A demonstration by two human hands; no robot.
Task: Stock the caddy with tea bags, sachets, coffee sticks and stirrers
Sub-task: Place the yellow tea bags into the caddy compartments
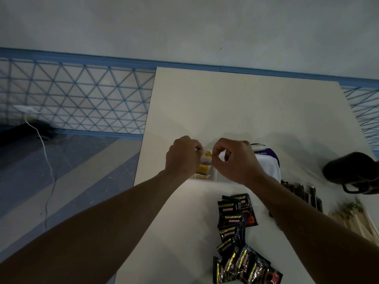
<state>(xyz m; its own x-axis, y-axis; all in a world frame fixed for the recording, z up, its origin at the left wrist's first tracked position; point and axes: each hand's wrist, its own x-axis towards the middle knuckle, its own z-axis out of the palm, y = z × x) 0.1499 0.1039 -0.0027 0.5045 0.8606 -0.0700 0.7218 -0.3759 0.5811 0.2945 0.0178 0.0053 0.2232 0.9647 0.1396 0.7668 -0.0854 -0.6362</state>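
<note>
A white caddy stands on the white table, partly hidden behind my hands. Its left compartment holds several tea bags with yellow tags. My left hand and my right hand hover over that compartment, both pinching a tea bag with a yellow tag between them. Black Kopiko coffee sachets lie scattered nearer to me. Dark coffee sticks and wooden stirrers lie at the right.
A dark mug lies at the table's right edge. A purple-and-white pack sits behind the caddy. The table's left edge drops to a tiled floor with a white cable. A wall with a blue lattice pattern runs behind.
</note>
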